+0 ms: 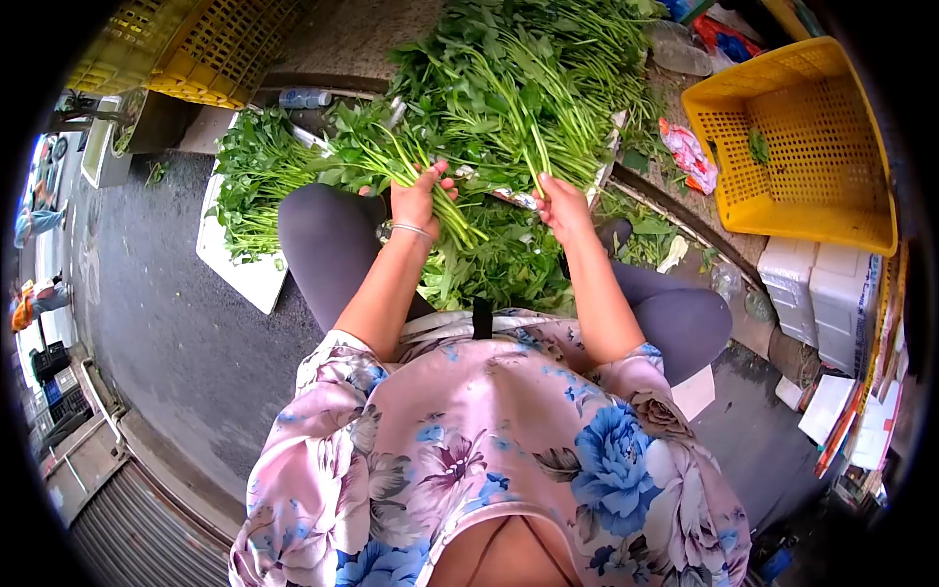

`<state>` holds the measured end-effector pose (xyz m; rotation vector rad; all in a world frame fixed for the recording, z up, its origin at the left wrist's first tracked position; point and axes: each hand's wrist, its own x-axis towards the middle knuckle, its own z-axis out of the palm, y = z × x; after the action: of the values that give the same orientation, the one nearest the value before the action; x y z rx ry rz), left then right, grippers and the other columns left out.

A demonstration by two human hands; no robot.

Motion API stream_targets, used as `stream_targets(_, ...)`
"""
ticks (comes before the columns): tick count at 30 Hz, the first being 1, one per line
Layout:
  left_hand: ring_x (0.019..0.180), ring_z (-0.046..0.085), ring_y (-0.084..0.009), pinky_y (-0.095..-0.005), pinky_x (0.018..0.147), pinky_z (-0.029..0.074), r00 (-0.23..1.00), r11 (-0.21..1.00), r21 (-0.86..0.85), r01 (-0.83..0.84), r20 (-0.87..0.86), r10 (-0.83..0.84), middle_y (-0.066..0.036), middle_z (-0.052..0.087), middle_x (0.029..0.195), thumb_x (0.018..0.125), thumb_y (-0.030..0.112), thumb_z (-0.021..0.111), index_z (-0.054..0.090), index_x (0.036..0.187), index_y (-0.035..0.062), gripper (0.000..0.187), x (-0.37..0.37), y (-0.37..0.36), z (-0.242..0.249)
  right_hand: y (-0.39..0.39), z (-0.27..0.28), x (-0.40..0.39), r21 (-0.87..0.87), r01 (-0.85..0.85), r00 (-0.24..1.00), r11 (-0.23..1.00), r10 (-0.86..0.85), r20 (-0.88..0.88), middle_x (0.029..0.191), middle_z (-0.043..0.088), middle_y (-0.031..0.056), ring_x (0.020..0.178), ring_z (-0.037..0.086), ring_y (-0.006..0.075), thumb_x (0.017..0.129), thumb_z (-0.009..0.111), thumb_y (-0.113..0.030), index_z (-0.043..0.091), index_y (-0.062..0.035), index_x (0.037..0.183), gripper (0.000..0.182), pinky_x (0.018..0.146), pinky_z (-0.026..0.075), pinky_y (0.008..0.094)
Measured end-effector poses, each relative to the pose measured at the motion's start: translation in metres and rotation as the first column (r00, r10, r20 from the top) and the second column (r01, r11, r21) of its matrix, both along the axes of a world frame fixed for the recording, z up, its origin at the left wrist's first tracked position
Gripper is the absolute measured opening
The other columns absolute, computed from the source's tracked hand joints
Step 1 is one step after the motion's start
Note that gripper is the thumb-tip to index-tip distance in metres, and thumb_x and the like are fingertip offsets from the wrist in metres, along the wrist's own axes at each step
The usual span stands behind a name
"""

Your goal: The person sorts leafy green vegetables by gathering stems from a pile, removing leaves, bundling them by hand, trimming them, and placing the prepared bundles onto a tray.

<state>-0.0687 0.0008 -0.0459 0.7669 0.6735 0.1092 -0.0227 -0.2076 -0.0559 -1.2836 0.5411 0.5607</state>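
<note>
Matt plastic (it looks rough) yellow crate (pixel 797 147).

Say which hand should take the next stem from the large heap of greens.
Right, I'd judge: the right hand sits beside the large heap, pinching just a few stems, while the left hand grips a thicker bunch.

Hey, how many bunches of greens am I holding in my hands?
2. A thicker bunch is in your left hand, stem ends toward your lap. A thinner bunch is in your right hand, over the big pile. Single stems overlap too much to count.
</note>
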Motion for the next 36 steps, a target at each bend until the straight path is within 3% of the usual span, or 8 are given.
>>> stream_targets(3,0.061,0.054,-0.0189,-0.0336,0.052,0.048,1.000,1.000,-0.005,0.003,0.008,-0.003,-0.013,0.057,0.088,0.080,-0.002,0.050,0.036,0.093,0.0093,0.022,0.000,-0.001,-0.002,-0.004,0.004,-0.011,-0.130,-0.061,0.998,0.990,0.059,-0.016,0.076,0.061,0.0059,0.057,0.056,0.0101,0.082,0.056,-0.032,0.057,-0.0051,0.097,0.031,0.042,0.038,0.0187)
stream_targets(5,0.058,0.055,-0.0174,-0.0301,0.047,0.048,0.999,0.998,0.045,-0.046,-0.010,0.047,-0.014,0.058,0.088,0.081,-0.002,0.049,0.034,0.096,0.0073,0.023,0.004,-0.004,0.001,-0.001,0.029,-0.008,-0.713,-0.360,0.918,0.601,0.365,-0.155,0.082,0.063,0.0110,0.065,0.061,0.0163,0.080,0.056,-0.034,0.057,-0.0048,0.101,0.036,0.049,0.046,0.0266)
stream_targets(6,0.057,0.055,-0.0173,-0.0293,0.047,0.048,0.997,0.997,0.040,-0.073,0.013,0.073,-0.014,0.058,0.088,0.081,-0.003,0.050,0.033,0.096,0.0068,0.024,0.006,-0.006,0.005,0.001,0.027,-0.006,-0.923,-0.141,0.905,0.359,0.424,0.026,0.082,0.064,0.0122,0.071,0.062,0.0232,0.077,0.057,-0.035,0.060,-0.0054,0.098,0.036,0.061,0.048,0.0354)
stream_targets(13,0.056,0.053,-0.0155,-0.0303,0.049,0.048,0.993,0.973,0.219,-0.076,0.109,0.053,-0.011,0.058,0.090,0.078,-0.004,0.053,0.046,0.094,0.0011,0.018,0.024,-0.006,0.031,0.024,0.008,0.054,-0.919,0.022,0.847,0.395,0.480,0.226,0.079,0.063,0.0122,0.074,0.061,0.0278,0.071,0.062,-0.032,0.064,-0.0076,0.087,0.029,0.065,0.047,0.0376)
stream_targets(18,0.067,0.056,-0.0157,-0.0305,0.057,0.050,0.993,0.995,0.069,-0.072,0.101,0.065,-0.011,0.059,0.090,0.080,0.000,0.054,0.053,0.094,-0.0014,0.014,0.033,-0.003,0.042,0.032,0.037,0.046,-0.787,0.190,0.778,0.587,0.399,0.485,0.077,0.064,0.0081,0.065,0.061,0.0245,0.069,0.065,-0.027,0.064,-0.0085,0.085,0.024,0.058,0.046,0.0335)
stream_targets(34,0.058,0.053,-0.0190,-0.0314,0.049,0.048,0.963,0.966,-0.043,0.253,0.109,-0.247,-0.009,0.055,0.073,0.075,0.004,0.061,0.051,0.081,0.0031,0.011,0.065,-0.025,0.001,0.041,0.029,0.005,-0.726,0.124,0.577,0.676,0.546,0.607,0.079,0.059,0.0070,0.070,0.057,0.0239,0.066,0.068,-0.018,0.063,-0.0116,0.085,0.020,0.063,0.045,0.0305)
stream_targets(35,0.060,0.054,-0.0212,-0.0361,0.053,0.049,0.974,0.975,-0.009,0.223,0.026,-0.223,-0.010,0.056,0.075,0.073,0.003,0.063,0.052,0.079,0.0032,0.013,0.066,-0.024,0.000,0.039,0.024,0.006,-0.696,-0.009,0.606,0.718,0.558,0.567,0.086,0.060,0.0056,0.076,0.058,0.0217,0.071,0.067,-0.020,0.063,-0.0092,0.090,0.023,0.067,0.045,0.0298)
stream_targets(36,0.065,0.056,-0.0243,-0.0403,0.058,0.049,0.971,0.962,0.138,0.236,-0.079,-0.227,-0.012,0.058,0.079,0.072,0.003,0.064,0.052,0.080,0.0028,0.014,0.068,-0.023,-0.015,0.044,0.034,0.000,-0.294,-0.188,0.779,0.937,0.325,0.536,0.097,0.060,0.0047,0.085,0.057,0.0188,0.078,0.062,-0.025,0.060,-0.0044,0.097,0.029,0.070,0.046,0.0305)
